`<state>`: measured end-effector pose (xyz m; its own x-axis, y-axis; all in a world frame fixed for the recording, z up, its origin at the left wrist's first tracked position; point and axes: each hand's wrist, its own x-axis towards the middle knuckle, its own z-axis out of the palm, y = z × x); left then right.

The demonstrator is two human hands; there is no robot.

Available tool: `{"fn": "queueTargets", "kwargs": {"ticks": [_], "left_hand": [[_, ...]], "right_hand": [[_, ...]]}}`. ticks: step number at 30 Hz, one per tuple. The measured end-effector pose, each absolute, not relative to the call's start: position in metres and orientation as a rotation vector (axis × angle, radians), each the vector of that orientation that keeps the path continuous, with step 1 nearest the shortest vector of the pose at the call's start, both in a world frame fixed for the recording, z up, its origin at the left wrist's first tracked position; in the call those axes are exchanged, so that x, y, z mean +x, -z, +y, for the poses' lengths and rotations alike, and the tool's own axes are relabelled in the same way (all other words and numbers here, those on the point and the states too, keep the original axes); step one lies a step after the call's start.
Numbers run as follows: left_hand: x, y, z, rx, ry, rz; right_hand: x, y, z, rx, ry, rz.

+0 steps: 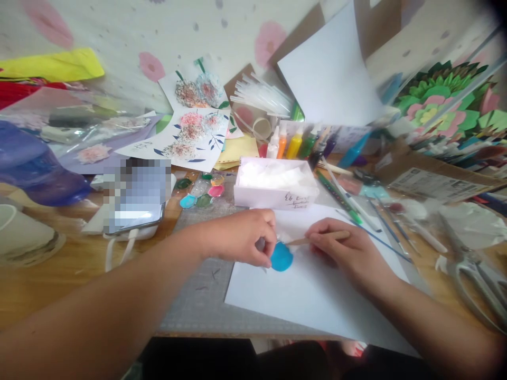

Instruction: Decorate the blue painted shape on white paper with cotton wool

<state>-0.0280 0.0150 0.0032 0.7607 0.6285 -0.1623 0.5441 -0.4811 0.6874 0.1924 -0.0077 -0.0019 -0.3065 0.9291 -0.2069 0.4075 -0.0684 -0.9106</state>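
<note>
A round, bright blue disc (281, 257) is above a white sheet of paper (312, 295); whether it is paint in a small dish or a solid piece, I cannot tell. My left hand (253, 237) pinches the disc's left edge between thumb and fingers. From the other side, my right hand (336, 245) grips a thin wooden stick (338, 235) like a pen. Its pale tip points left and meets the disc's upper right edge. Fingers partly hide both the disc's rim and the stick's middle.
Behind my hands stands a white box (273, 196) with white tissue-like material inside. A palette (204, 200) with several colours, a phone (137, 198) with a cable, paint bottles (295, 143), brushes (396, 227) and scissors (471, 269) surround the grey cutting mat (190, 295).
</note>
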Motion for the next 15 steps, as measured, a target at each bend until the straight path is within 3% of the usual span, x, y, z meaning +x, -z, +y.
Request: {"fn": "queueTargets", "kwargs": {"ticks": [15], "left_hand": [[-0.021, 0.009, 0.018, 2.178, -0.334, 1.036]], "right_hand": [[0.189, 0.013, -0.001, -1.369, -1.336, -1.681]]}}
